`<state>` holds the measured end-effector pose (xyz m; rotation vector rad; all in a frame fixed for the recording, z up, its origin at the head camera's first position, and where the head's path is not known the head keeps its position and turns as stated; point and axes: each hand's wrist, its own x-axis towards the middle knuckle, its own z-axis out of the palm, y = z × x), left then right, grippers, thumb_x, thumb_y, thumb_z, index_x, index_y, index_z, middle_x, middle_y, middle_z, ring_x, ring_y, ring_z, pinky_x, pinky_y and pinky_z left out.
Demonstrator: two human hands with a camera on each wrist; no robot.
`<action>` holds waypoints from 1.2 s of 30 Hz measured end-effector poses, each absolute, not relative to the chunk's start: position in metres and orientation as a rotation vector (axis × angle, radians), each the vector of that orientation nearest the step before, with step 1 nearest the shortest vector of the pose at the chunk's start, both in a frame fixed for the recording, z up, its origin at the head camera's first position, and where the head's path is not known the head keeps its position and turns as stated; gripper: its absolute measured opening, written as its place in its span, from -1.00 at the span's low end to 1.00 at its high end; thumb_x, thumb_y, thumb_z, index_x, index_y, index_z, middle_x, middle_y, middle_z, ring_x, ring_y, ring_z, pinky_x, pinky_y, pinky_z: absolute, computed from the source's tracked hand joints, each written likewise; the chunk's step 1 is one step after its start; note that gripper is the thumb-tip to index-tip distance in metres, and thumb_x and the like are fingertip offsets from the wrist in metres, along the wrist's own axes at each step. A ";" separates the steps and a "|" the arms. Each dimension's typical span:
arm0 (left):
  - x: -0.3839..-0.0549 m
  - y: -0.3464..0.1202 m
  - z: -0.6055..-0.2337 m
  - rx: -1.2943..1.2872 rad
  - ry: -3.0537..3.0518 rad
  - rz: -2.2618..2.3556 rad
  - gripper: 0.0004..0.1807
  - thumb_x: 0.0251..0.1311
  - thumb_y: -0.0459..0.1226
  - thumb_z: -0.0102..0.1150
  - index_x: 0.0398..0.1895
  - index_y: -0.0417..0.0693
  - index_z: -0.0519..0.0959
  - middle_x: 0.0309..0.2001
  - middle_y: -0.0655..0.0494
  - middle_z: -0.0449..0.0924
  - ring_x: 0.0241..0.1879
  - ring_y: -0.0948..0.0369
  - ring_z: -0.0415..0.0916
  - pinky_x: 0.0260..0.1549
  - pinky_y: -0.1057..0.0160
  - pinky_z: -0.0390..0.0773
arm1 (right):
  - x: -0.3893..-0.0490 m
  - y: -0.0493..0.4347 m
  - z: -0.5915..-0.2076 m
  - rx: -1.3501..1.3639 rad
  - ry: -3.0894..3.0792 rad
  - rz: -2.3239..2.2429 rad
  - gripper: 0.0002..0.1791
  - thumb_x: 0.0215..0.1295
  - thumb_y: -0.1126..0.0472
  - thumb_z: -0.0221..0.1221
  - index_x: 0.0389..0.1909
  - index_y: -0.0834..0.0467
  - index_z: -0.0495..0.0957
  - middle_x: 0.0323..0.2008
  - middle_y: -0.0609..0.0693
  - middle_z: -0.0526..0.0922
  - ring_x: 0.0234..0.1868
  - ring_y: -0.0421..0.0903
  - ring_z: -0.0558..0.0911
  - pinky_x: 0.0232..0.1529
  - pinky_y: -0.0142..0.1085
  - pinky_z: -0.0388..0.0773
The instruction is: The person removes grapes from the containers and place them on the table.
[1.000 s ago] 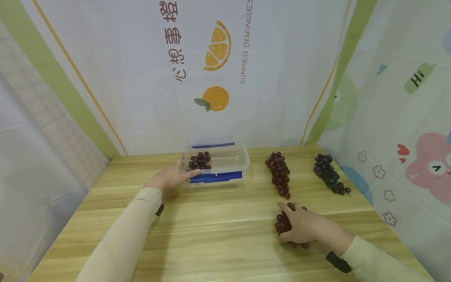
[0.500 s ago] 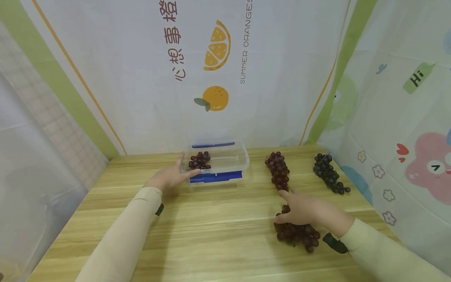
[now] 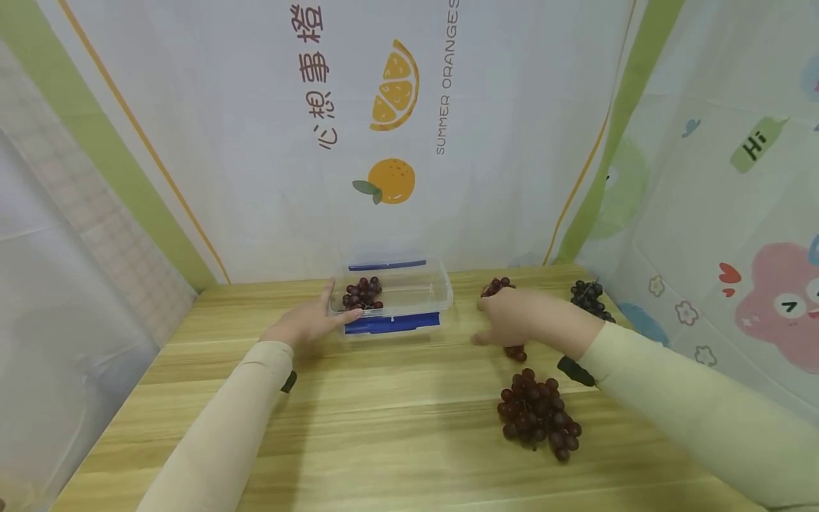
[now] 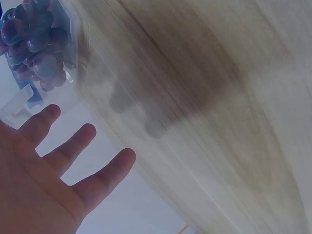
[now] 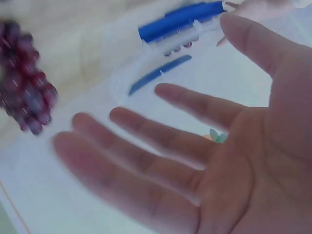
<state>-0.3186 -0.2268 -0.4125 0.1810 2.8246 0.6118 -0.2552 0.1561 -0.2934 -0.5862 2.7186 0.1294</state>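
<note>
My left hand (image 3: 308, 321) rests against the left end of a clear plastic food container (image 3: 412, 290), its thumb at the near rim. In the left wrist view its fingers (image 4: 105, 180) are straight and spread. Inside the container's left side lies a small bunch of dark red grapes (image 3: 362, 293). Over a long bunch of red grapes (image 3: 515, 353) reaches my right hand (image 3: 527, 318), hiding the bunch's middle. The right wrist view shows its fingers (image 5: 161, 139) extended and apart, with that bunch (image 5: 27, 83) beyond the fingertips and nothing in the palm.
Closer to the front lies another bunch of red grapes (image 3: 537, 414). A black grape bunch (image 3: 590, 299), partly covered by the right forearm, is at the far right. Blue clips (image 3: 392, 323) hang along the container's long sides. A printed white curtain (image 3: 256, 178) stands behind the wooden table (image 3: 384, 441).
My right hand has left the front grape bunch, now fully visible on the table, and moved away from me over the long red bunch. The left hand and container have stayed put.
</note>
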 end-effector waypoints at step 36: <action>-0.322 -0.228 -0.413 0.163 2.842 0.550 0.37 0.09 0.76 -0.36 0.70 0.30 -0.65 0.58 -0.28 0.33 0.38 -0.35 0.51 0.22 -0.35 0.57 | -0.368 -0.020 -0.325 -1.231 2.830 0.550 -0.82 0.60 0.14 0.22 0.02 -0.02 0.78 -0.08 -0.12 0.80 -0.11 -0.18 0.74 0.03 -0.17 0.79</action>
